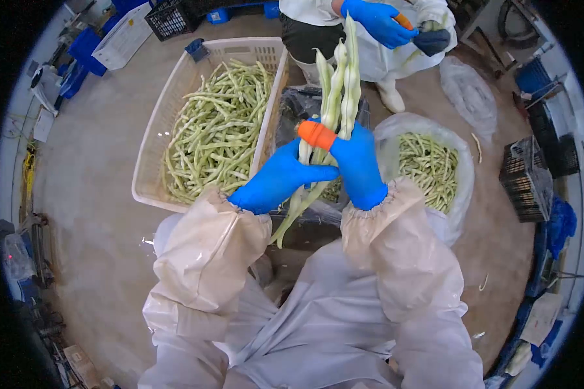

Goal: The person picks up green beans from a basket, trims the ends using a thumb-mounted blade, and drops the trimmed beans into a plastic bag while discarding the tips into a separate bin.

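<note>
Both my hands wear blue gloves and meet around a bunch of long pale green bean pods (pixel 333 97), which stands upright with the tops fanned above the fingers. My left hand (pixel 285 176) is closed on the lower part, where some pods hang down to the left. My right hand (pixel 359 165) wraps the bunch from the right. An orange cover (pixel 316 135) sits on a digit at the front of the bunch; whose digit it is, I cannot tell. Left of my hands, a pale crate (pixel 150 155) holds many pods.
A clear plastic bag (pixel 462 175) of pods stands at the right. Behind my hands is a dark plastic-lined container (pixel 292 117). A co-worker in blue gloves (pixel 377 23) works at the top. Black crates (pixel 525 178) stand far right, and a white bin (pixel 122 37) upper left.
</note>
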`<state>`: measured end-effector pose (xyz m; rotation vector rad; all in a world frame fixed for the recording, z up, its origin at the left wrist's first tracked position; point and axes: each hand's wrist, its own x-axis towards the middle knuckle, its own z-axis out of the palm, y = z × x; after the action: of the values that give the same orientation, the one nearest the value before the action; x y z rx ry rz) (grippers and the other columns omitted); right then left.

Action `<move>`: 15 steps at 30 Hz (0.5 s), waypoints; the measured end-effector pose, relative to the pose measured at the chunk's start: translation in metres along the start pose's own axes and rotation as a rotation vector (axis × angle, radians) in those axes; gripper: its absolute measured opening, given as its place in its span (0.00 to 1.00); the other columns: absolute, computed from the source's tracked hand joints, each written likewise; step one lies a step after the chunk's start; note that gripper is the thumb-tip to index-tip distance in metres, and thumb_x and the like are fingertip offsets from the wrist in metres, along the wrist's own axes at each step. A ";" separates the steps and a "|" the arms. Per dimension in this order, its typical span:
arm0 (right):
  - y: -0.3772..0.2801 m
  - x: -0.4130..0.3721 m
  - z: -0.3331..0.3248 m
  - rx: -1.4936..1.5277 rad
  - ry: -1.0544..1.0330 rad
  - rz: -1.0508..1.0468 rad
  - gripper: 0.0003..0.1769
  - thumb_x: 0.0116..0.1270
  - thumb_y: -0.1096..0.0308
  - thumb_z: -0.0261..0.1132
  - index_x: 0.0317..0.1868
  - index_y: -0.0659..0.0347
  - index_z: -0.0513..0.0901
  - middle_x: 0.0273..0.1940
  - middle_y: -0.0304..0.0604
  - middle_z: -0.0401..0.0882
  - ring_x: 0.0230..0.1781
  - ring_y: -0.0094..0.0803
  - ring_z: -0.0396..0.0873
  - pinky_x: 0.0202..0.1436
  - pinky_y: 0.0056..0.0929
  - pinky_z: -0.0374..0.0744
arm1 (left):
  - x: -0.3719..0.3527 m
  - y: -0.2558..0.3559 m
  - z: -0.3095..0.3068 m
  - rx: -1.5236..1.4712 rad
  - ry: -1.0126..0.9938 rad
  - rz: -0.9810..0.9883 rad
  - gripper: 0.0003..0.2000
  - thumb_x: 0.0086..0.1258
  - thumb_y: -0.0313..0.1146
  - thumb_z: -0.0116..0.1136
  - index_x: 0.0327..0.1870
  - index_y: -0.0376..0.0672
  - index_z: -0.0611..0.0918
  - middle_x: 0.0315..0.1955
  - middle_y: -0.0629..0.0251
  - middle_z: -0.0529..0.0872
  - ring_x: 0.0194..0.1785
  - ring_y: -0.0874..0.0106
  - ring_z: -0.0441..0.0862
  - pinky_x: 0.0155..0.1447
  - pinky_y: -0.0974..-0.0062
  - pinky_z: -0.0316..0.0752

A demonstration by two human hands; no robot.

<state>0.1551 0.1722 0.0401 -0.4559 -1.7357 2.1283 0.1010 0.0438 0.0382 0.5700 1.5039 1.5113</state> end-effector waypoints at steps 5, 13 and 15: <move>0.008 0.011 -0.006 -0.084 -0.021 -0.067 0.26 0.49 0.65 0.75 0.47 0.68 0.77 0.37 0.43 0.80 0.36 0.25 0.77 0.38 0.27 0.77 | 0.009 -0.009 -0.002 0.003 0.010 -0.053 0.21 0.61 0.34 0.65 0.54 0.40 0.75 0.42 0.68 0.80 0.42 0.79 0.77 0.46 0.78 0.72; 0.003 0.031 -0.034 0.401 -0.198 0.156 0.23 0.61 0.65 0.64 0.54 0.65 0.74 0.42 0.47 0.81 0.37 0.35 0.81 0.40 0.32 0.80 | 0.011 -0.016 0.010 -0.012 -0.156 -0.020 0.25 0.61 0.33 0.65 0.58 0.40 0.69 0.39 0.66 0.79 0.38 0.77 0.77 0.43 0.77 0.75; -0.003 0.030 -0.035 0.295 -0.159 0.189 0.23 0.62 0.63 0.64 0.55 0.65 0.73 0.41 0.47 0.81 0.34 0.33 0.81 0.38 0.31 0.80 | 0.010 -0.013 0.011 -0.056 -0.181 -0.167 0.23 0.60 0.33 0.65 0.55 0.40 0.70 0.37 0.65 0.78 0.34 0.77 0.77 0.39 0.78 0.75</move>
<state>0.1450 0.2169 0.0353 -0.3904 -1.4687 2.5668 0.1091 0.0564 0.0249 0.5203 1.3324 1.3331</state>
